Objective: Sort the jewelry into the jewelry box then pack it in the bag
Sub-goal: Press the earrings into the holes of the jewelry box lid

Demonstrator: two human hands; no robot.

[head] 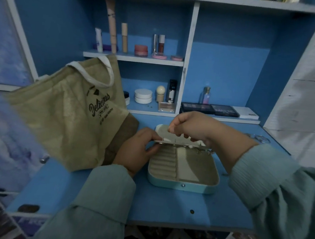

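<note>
A pale blue jewelry box point(181, 186) lies open on the blue desk, its cream lining showing ring rolls on the left and a flat compartment on the right. The lid point(162, 129) tilts back behind it. My left hand point(137, 152) pinches the left end of the lid's edge. Over the lid, my right hand point(192, 129) has its fingers curled down; whether they hold a piece I cannot tell. A small chain piece point(206, 152) lies at the box's back right corner. More jewelry point(257, 138) sits at the desk's far right. A beige tote bag point(69, 114) stands on the left.
Shelves behind the desk point(163, 207) hold cosmetics: tubes and jars point(140, 50) on the upper shelf, a white jar point(143, 96), a perfume bottle point(205, 95) and eyeshadow palettes point(210, 109) lower down. A white wall stands on the right. A patterned rug lies below.
</note>
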